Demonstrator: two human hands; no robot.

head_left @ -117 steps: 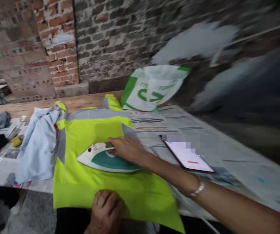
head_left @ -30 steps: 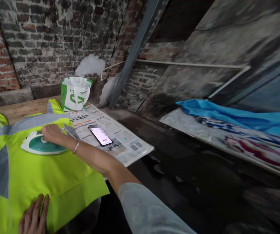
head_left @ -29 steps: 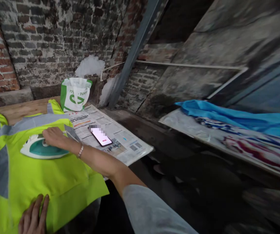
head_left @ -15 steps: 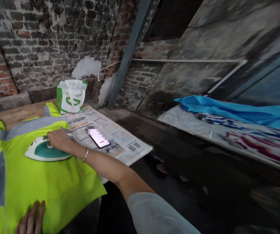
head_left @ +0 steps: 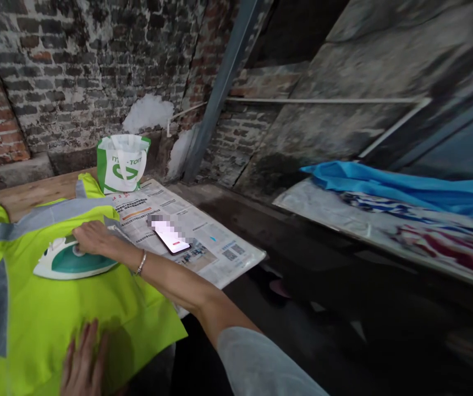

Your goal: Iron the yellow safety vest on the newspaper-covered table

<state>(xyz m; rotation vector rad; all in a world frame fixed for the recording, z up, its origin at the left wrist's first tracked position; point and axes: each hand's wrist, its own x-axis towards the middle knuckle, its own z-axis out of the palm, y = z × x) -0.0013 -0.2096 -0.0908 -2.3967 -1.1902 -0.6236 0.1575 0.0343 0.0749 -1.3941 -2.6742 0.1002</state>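
Observation:
A white and green iron [head_left: 71, 260] lies soleplate down on a bright yellow high-visibility shirt [head_left: 50, 308] with grey bands. My right hand [head_left: 94, 239] is closed round the iron's handle. Nearer to me, my left hand [head_left: 83, 360] rests on the shirt close to its lower edge, with the fingers stretched out. The shirt is spread over the table, and its near corner hangs past the table's edge.
Printed newspaper [head_left: 203, 234] covers the table's right part, with a lit phone [head_left: 172, 236] on it. A white and green bag [head_left: 123, 168] stands behind. To the right, across a dark gap, another table [head_left: 298, 201] bears blue cloth [head_left: 385, 184] and striped cloth.
The iron has slid a little to the left with my right hand on it. My left hand has moved right along the shirt.

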